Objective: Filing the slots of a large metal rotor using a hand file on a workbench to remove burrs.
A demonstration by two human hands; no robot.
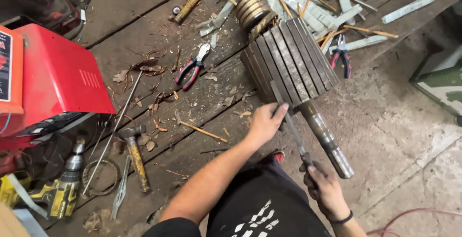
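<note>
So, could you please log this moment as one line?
left hand: guides file on rotor | right hand: grips file handle | rotor: lying on wooden floor | pliers: idle

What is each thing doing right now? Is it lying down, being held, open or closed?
Rotor: lying on the planks, slots bare.
Hacksaw blade: held at both ends, tip in a rotor slot.
Left hand: fingers pressing the blade's far end.
Right hand: shut on the blade's near end.
Red-handled pliers: lying, handles apart.
Hammer: lying flat.
Yellow drill: lying on its side.
</note>
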